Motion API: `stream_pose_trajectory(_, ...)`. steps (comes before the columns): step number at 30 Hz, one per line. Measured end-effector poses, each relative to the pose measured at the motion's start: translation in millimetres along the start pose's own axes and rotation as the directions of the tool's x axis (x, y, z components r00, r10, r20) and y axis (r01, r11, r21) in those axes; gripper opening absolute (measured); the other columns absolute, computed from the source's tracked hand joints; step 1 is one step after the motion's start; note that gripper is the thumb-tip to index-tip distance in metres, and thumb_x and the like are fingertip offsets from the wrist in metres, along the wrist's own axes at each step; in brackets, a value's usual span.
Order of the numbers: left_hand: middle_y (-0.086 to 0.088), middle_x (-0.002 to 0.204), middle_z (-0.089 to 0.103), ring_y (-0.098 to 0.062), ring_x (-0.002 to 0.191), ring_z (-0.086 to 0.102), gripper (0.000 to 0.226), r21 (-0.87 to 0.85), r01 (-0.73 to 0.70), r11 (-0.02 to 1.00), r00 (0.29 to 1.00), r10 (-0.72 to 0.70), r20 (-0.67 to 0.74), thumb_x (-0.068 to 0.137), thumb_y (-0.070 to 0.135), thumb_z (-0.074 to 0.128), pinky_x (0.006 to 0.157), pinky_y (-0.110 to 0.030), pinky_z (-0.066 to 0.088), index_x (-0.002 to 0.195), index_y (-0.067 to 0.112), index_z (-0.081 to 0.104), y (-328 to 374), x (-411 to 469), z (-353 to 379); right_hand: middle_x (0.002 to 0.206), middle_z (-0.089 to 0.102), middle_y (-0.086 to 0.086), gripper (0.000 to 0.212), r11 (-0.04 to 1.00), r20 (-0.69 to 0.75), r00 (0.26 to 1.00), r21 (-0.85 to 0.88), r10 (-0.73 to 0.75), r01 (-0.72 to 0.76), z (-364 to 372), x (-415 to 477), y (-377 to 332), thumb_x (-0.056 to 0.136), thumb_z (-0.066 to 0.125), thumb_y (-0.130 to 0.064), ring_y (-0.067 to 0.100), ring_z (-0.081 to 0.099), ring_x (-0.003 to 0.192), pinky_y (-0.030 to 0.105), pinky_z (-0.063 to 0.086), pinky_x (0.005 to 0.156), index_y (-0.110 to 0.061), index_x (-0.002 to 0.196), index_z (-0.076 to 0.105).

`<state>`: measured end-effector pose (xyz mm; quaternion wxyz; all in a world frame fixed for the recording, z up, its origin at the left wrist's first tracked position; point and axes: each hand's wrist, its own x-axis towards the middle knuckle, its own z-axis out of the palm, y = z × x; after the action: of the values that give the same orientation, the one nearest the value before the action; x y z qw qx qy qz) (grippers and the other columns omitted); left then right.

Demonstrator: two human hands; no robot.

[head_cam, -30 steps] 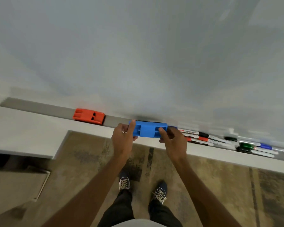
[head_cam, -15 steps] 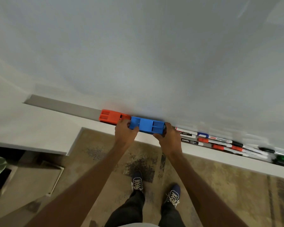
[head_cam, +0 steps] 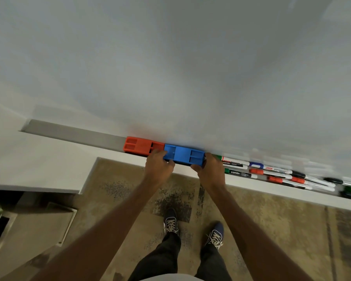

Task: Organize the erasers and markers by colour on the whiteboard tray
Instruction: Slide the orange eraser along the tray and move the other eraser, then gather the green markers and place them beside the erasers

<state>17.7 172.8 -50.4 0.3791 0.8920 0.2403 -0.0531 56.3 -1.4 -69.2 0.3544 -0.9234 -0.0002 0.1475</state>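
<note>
Floor: patterned carpet [head_cam: 251,216]; two dark sneakers [head_cam: 171,224] with white laces, toes toward the wall.

Left hand [head_cam: 157,169]: grasping the left end of the blue eraser [head_cam: 183,155], fingers curled on its front edge.

Right hand [head_cam: 210,172]: grasping the eraser's right end.

Whiteboard tray [head_cam: 73,133]: blue eraser lies in it, its left end touching the orange eraser [head_cam: 140,146]. Markers [head_cam: 272,173] lie jumbled just right of the right hand: red, black, blue and green caps mixed.

Whiteboard [head_cam: 170,67]: blank, rising behind the tray.
</note>
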Motion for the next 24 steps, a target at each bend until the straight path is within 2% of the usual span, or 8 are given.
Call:
stream_pose_trajectory(2, -0.014, 0.113, 0.063, -0.022, 0.084, 0.061, 0.039, 0.025, -0.041, 0.999, 0.999, 0.041, 0.011, 0.087, 0.01, 0.066, 0.08, -0.031, 0.049, 0.125, 0.0, 0.065, -1.4, -1.3, 2.1, 0.111, 0.065, 0.007, 0.039, 0.999, 0.005, 1.0, -0.035, 0.014, -0.013, 1.8, 0.2, -0.5, 0.08, 0.079, -0.023, 0.024, 0.064, 0.099, 0.04, 0.058, 0.083, -0.009, 0.112, 0.063)
stream_pose_trajectory(5, -0.012, 0.107, 0.065, -0.017, 0.077, 0.058, 0.036, 0.041, -0.087, 0.995, 0.996, 0.087, 0.019, 0.088, 0.01, 0.066, 0.07, -0.022, 0.041, 0.123, 0.002, 0.066, -2.3, -3.5, 7.1, 0.114, 0.063, 0.007, 0.04, 0.997, 0.037, 0.999, -0.064, 0.037, -0.034, 6.0, 0.8, -0.3, 0.083, 0.076, -0.025, 0.024, 0.063, 0.103, 0.042, 0.057, 0.087, -0.009, 0.116, 0.062)
stream_pose_trajectory(8, -0.013, 0.116, 0.065, -0.015, 0.082, 0.058, 0.041, 0.018, -0.093, 0.995, 0.995, 0.093, 0.023, 0.089, 0.011, 0.066, 0.074, -0.023, 0.043, 0.129, 0.002, 0.063, -1.4, -6.9, 10.2, 0.116, 0.062, 0.007, 0.039, 0.999, 0.044, 0.999, -0.038, 0.027, -0.026, 6.3, 0.1, -0.1, 0.084, 0.076, -0.022, 0.023, 0.062, 0.105, 0.04, 0.056, 0.09, -0.01, 0.118, 0.061)
stream_pose_trajectory(11, -0.012, 0.122, 0.063, -0.012, 0.083, 0.056, 0.042, -0.004, -0.098, 0.995, 0.995, 0.098, 0.001, 0.088, 0.01, 0.067, 0.077, -0.022, 0.041, 0.13, 0.004, 0.061, -0.2, -9.5, 11.9, 0.114, 0.062, 0.007, 0.034, 0.999, 0.006, 1.0, -0.043, -0.02, 0.02, -1.7, -4.3, 4.5, 0.084, 0.074, -0.021, 0.024, 0.062, 0.102, 0.042, 0.056, 0.086, -0.011, 0.114, 0.061)
stream_pose_trajectory(14, -0.011, 0.12, 0.061, -0.01, 0.08, 0.055, 0.038, -0.021, -0.151, 0.988, 0.988, 0.15, -0.031, 0.087, 0.008, 0.068, 0.069, -0.007, 0.037, 0.125, 0.005, 0.064, 2.2, -13.9, 14.5, 0.112, 0.063, 0.006, 0.024, 0.991, -0.068, 0.994, -0.106, -0.088, 0.08, -18.9, -10.6, 18.2, 0.088, 0.068, -0.018, 0.025, 0.061, 0.098, 0.043, 0.056, 0.08, -0.012, 0.111, 0.062)
stream_pose_trajectory(16, -0.011, 0.118, 0.061, -0.01, 0.08, 0.055, 0.034, -0.034, -0.199, 0.979, 0.98, 0.198, -0.025, 0.087, 0.006, 0.068, 0.067, -0.002, 0.038, 0.121, 0.005, 0.066, 6.2, -17.9, 17.3, 0.114, 0.064, 0.006, 0.024, 0.979, -0.11, 0.989, -0.189, -0.102, 0.08, -33.4, -14.9, 30.0, 0.091, 0.065, -0.016, 0.024, 0.059, 0.103, 0.04, 0.056, 0.082, -0.012, 0.115, 0.064)
stream_pose_trajectory(21, -0.012, 0.114, 0.06, -0.011, 0.083, 0.055, 0.027, -0.044, -0.308, 0.95, 0.951, 0.309, 0.024, 0.086, 0.001, 0.068, 0.072, -0.01, 0.037, 0.113, 0.002, 0.068, 25.3, -27.4, 29.6, 0.107, 0.066, 0.012, 0.022, 0.932, -0.138, 0.983, -0.358, -0.12, 0.063, -67.0, -20.4, 61.6, 0.086, 0.071, -0.007, 0.031, 0.057, 0.102, 0.042, 0.051, 0.085, -0.007, 0.108, 0.068)
stream_pose_trajectory(24, -0.012, 0.11, 0.062, -0.016, 0.085, 0.058, 0.023, -0.06, -0.329, 0.942, 0.943, 0.331, 0.036, 0.087, 0.001, 0.067, 0.076, -0.022, 0.044, 0.11, 0.001, 0.069, 35.3, -35.7, 38.7, 0.104, 0.067, 0.013, 0.024, 0.896, -0.089, 0.987, -0.436, -0.131, 0.08, -78.4, -19.1, 78.5, 0.083, 0.073, -0.008, 0.035, 0.057, 0.101, 0.044, 0.045, 0.088, -0.005, 0.106, 0.068)
